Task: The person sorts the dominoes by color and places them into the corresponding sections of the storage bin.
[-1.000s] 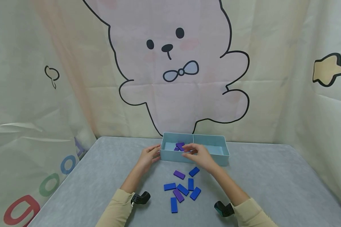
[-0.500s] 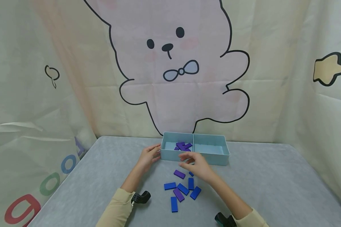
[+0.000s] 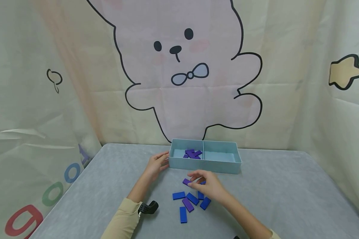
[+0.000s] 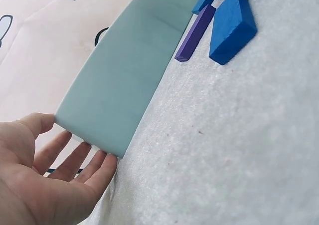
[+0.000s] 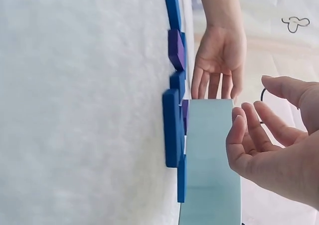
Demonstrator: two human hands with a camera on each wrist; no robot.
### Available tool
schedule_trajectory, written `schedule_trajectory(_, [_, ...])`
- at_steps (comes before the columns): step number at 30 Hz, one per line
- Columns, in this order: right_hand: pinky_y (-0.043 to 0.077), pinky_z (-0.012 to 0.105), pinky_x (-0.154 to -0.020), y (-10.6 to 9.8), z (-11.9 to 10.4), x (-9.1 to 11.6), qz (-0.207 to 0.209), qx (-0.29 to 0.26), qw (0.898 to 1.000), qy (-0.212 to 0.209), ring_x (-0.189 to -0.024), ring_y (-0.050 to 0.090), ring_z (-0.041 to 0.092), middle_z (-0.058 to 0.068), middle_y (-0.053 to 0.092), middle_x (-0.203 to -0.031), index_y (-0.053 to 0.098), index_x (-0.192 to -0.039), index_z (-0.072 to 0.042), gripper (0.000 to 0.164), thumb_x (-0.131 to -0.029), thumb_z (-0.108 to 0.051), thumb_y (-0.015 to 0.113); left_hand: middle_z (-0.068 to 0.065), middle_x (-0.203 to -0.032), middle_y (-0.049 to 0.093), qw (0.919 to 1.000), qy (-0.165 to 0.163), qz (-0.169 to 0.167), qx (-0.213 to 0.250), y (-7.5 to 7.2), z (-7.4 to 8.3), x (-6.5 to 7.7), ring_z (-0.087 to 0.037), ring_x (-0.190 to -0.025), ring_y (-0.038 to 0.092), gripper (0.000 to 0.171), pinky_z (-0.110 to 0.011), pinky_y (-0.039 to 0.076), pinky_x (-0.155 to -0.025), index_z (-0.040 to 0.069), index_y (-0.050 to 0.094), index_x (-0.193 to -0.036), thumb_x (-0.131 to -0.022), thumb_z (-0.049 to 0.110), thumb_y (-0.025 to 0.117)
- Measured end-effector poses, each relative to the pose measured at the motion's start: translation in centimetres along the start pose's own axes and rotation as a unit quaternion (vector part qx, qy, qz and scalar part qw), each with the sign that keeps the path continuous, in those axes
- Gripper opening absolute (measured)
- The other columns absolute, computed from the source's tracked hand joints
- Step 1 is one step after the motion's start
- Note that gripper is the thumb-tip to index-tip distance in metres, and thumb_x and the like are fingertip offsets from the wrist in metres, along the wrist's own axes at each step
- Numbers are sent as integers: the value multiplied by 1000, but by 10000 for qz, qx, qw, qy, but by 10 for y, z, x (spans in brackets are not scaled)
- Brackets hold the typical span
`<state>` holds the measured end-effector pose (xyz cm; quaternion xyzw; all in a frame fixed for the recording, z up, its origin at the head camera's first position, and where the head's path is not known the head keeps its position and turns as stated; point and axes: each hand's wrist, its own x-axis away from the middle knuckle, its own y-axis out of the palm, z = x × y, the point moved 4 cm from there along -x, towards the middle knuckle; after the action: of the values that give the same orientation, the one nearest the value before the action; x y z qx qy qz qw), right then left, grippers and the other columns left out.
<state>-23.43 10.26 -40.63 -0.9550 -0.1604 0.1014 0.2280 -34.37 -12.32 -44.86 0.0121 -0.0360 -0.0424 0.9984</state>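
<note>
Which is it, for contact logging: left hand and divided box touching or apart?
Touching: left wrist view shows the left hand, fingertips against the divided box's end.

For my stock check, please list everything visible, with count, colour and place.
Table: one, grey, centre
Tray: one, light blue, table's far side
Blue blocks: six, blue, in front of tray
Purple blocks: two, purple, nearby; several, overlapping, in tray's left compartment
Curtain: at least one, cream, behind table
Bear: one, pinkish, on curtain
Star: one, yellow, right
Letters: several, coloured, left
Wrist devices: two, black, at wrists
Sleeves: two, beige, bottom edge
Left grip: one, bare, tray's left end
Right grip: one, bare, in front of tray
</note>
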Motion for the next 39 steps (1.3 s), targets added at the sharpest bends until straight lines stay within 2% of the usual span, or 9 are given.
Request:
schedule_trajectory(4, [58, 21, -73, 4, 1, 6, -133, -21, 9999, -32, -88, 67, 20, 13, 75, -103, 71, -122, 5, 29, -97, -9, 75, -29, -155, 51, 10000, -19, 40, -5, 0, 0, -1, -46, -139, 55, 47, -57, 47, -113, -7, 56, -148, -110, 22, 58])
schedule_trajectory(8, [58, 21, -72, 7, 4, 11, -266, -80, 9995, 124, -87, 66, 19, 7, 74, -101, 72, -121, 4, 28, -97, -10, 76, -29, -155, 51, 10000, -40, 65, -4, -1, -1, -1, -46, -139, 55, 47, -57, 48, -113, -6, 56, -148, -110, 21, 57])
schedule_trajectory(17, [55, 19, -69, 14, 10, 14, -683, -53, 9976, 76, -79, 65, 16, 4, 74, -94, 73, -118, 5, 29, -93, -9, 80, -28, -154, 53, 9999, -77, 81, 4, 0, -1, 0, -45, -138, 56, 45, -56, 48, -113, -7, 57, -147, -110, 20, 58])
schedule_trajectory(24, [52, 20, -61, 18, 12, 15, -963, -121, 9953, 47, -72, 62, 13, 4, 74, -91, 73, -114, 5, 28, -89, -6, 83, -29, -154, 52, 10000, -31, 70, 2, 0, -1, -1, -45, -138, 56, 46, -56, 48, -113, -7, 56, -147, -110, 20, 58])
schedule_trajectory(30, [53, 18, -63, 20, 15, 15, -1278, -164, 9913, 268, -78, 64, 15, 5, 73, -93, 74, -113, 3, 29, -86, -2, 85, -29, -156, 50, 10000, -10, 21, -31, -1, 0, 0, -46, -139, 55, 47, -57, 47, -114, -7, 54, -149, -110, 21, 57])
schedule_trajectory(39, [55, 19, -67, 22, 14, 16, -1442, -9, 9894, 162, -76, 65, 13, 4, 72, -92, 74, -111, 4, 34, -80, 2, 89, -28, -155, 52, 10000, -15, 66, -22, 1, 1, 0, -45, -138, 56, 46, -56, 48, -113, -7, 56, -147, -110, 20, 57])
